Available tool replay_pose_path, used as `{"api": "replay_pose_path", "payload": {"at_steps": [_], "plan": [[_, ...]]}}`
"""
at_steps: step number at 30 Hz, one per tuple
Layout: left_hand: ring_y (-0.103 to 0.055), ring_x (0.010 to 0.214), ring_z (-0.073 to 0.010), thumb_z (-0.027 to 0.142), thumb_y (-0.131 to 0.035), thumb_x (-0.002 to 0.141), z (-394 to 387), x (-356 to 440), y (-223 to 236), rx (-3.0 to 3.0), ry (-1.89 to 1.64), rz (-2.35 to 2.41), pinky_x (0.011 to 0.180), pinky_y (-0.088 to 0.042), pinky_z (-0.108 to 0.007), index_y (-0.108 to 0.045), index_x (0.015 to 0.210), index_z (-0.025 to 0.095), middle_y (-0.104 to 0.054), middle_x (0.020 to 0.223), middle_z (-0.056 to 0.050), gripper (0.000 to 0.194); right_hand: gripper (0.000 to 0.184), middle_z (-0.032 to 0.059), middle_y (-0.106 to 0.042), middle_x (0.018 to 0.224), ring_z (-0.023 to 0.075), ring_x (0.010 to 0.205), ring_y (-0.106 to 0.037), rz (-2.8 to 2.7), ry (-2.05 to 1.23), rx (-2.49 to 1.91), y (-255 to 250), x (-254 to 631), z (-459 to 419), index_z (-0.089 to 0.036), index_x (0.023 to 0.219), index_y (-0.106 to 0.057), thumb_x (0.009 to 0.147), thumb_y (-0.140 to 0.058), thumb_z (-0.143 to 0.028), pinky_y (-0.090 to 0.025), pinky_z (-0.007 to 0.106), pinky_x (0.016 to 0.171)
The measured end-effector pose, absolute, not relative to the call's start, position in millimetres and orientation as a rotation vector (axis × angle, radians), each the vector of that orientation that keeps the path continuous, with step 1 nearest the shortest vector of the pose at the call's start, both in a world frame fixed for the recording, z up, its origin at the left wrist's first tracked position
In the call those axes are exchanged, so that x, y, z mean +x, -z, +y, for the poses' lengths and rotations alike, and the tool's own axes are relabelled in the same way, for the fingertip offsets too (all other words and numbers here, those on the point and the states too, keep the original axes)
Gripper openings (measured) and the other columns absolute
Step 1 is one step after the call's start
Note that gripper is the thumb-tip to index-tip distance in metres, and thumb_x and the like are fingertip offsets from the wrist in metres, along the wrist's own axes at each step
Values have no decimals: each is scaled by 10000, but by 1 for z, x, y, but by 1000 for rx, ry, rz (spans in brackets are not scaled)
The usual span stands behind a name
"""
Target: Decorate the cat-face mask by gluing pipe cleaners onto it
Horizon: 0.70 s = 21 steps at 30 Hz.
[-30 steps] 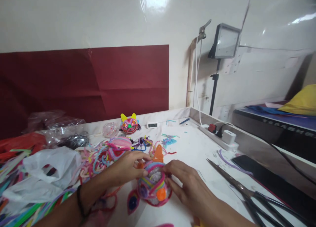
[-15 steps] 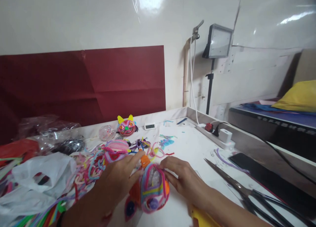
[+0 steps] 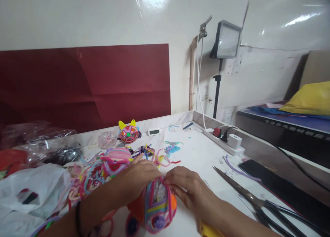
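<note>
A rounded craft figure [image 3: 160, 207] covered in striped pink, blue and yellow pipe cleaners sits at the near edge, with a purple knob and orange patches. My left hand [image 3: 140, 175] is closed over its far left side, fingertips hidden behind its top. Pinched against its upper right edge are the fingers of my right hand [image 3: 187, 187]. A dark blue disc with a pink rim [image 3: 132, 226] lies beside its lower left. Left of my left hand is a heap of pipe cleaners [image 3: 90, 178] with a pink striped piece [image 3: 118, 158] on it.
Large scissors [image 3: 247, 194] lie open at right, beside a long black object [image 3: 278, 189]. A power strip [image 3: 235, 147] runs along the right edge. A finished-looking cat-eared figure [image 3: 129, 132] and small digital display [image 3: 154, 131] stand at the back. White plastic bag [image 3: 48, 192] at left; yellow object [image 3: 210, 230] under my right forearm.
My left hand has moved over the top of the figure, covering the orange piece that showed between its fingers. My right hand stays at the figure's upper right edge. The view has shifted slightly.
</note>
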<state>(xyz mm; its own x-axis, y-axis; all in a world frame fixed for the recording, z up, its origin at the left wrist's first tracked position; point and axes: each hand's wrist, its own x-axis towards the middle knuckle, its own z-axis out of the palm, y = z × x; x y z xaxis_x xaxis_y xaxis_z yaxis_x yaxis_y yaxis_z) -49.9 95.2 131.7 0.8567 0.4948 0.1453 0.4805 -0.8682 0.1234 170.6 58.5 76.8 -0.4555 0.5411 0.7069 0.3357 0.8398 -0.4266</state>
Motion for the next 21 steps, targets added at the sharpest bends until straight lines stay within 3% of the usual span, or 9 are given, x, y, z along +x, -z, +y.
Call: {"api": "replay_pose_path", "payload": {"at_steps": [4, 10, 16, 21], "plan": [[-637, 1043, -190, 100, -415, 957, 92, -54, -128, 2935, -321, 787, 1067, -386, -367, -653, 1132, 261, -733, 1089, -23, 336, 221, 87, -727, 954, 188, 876, -667, -2090, -311, -641, -79, 171, 54, -189, 1030, -677, 992, -464, -142, -519, 302, 781], [-650, 1043, -195, 86, -455, 919, 81, -58, -126, 2953, -395, 820, 1098, -368, -390, -651, 1129, 267, -740, 1109, -18, 340, 233, 74, -732, 1013, 203, 945, -678, -2082, -353, -728, -82, 174, 35, -209, 1060, -661, 936, -511, -82, -528, 327, 847], [-655, 1066, -182, 84, -435, 939, 65, -61, -134, 2970, -453, 795, 990, -479, -317, -637, 1172, 262, -736, 1155, -23, 356, 424, 79, -739, 1109, 236, 987, -700, -2095, -241, -781, -89, 179, 10, -226, 1210, -602, 823, -678, -73, -554, 344, 860], [-638, 1148, -218, 224, -568, 926, 52, -74, -138, 3026, -395, 873, 1024, -495, -352, -565, 1321, 279, -695, 1268, -34, 398, 553, 79, -712, 1204, 246, 1077, -673, -2156, -252, -789, -94, 178, 7, -225, 1285, -578, 781, -755, -82, -530, 361, 938]]}}
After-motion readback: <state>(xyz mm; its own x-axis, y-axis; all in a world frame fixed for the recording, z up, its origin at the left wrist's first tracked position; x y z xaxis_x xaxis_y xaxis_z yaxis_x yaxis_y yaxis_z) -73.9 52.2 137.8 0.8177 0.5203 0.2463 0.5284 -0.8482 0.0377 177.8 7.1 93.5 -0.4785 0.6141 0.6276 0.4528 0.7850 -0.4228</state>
